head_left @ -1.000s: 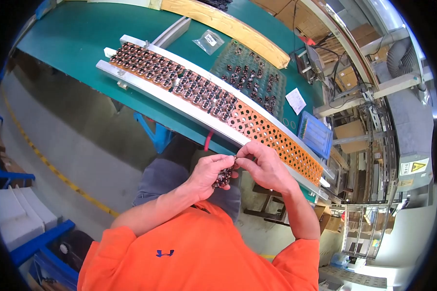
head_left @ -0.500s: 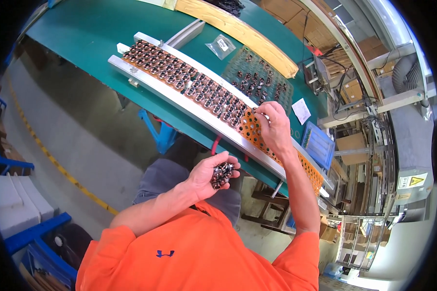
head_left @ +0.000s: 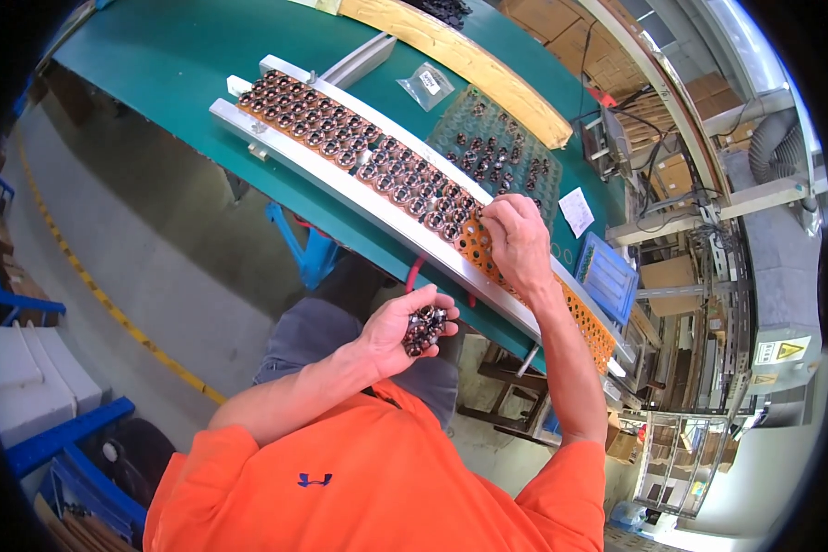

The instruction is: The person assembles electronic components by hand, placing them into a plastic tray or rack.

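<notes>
My left hand [head_left: 397, 327] is cupped, palm up, in front of the table, around a heap of small shiny copper-and-dark round metal parts [head_left: 424, 332]. My right hand [head_left: 517, 241] reaches over a long orange perforated board [head_left: 580, 317], its thumb and fingers pinched together at the surface. The fingertips meet the board where the seated rows end; whatever is between them is hidden. Rows of shiny round metal parts [head_left: 400, 191] fill the board's far left and middle. Bare holes show under and beyond my right hand. A pale metal rail frame [head_left: 340, 181] runs along the board's sides.
Behind the frame, a translucent tray [head_left: 460, 115] carries scattered metal parts. Near it on the green table [head_left: 184, 60] lie a clear plastic bag [head_left: 426, 86], a white paper slip [head_left: 576, 212] and a blue tray [head_left: 607, 276]. A yellowish wrapped bar [head_left: 469, 69] lies farther back.
My right fingertips have lowered slightly onto the board, hiding the dark bit seen at them before. The left hand stays cupped around its heap. The whole view has shifted a little.
</notes>
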The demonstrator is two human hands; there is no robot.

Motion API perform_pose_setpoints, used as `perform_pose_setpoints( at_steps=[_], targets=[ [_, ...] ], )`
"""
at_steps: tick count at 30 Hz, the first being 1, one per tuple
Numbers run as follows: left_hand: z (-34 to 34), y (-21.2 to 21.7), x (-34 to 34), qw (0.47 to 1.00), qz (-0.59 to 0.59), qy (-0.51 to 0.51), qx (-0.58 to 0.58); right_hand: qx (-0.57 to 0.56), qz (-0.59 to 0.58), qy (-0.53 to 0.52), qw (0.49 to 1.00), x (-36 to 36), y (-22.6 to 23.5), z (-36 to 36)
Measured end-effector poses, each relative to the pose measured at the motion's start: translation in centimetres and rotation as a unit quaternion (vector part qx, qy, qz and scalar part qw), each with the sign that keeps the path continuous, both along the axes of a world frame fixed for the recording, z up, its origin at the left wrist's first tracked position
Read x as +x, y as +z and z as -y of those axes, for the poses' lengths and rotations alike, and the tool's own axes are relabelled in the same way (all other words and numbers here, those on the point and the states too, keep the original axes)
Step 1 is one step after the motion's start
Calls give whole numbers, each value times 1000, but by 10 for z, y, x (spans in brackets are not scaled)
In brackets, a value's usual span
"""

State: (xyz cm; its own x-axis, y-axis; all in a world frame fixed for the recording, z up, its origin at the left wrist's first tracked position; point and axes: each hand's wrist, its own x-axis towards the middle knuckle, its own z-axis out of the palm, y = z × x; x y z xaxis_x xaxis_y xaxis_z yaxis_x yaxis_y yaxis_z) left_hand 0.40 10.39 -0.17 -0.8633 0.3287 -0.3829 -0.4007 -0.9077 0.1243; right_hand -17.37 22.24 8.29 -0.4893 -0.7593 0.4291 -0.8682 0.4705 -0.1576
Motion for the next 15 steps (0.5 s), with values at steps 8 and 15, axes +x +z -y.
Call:
perform_pose_setpoints(
  at_steps=[8,15],
  targets=[
    [-1,0,-2,1000,-3,-11,-6,24,-19,12,999,-3,-2,-3],
    [-2,0,-4,1000,-25,-10,15,-18,4,-4,1000,35,24,-7]
  ],
)
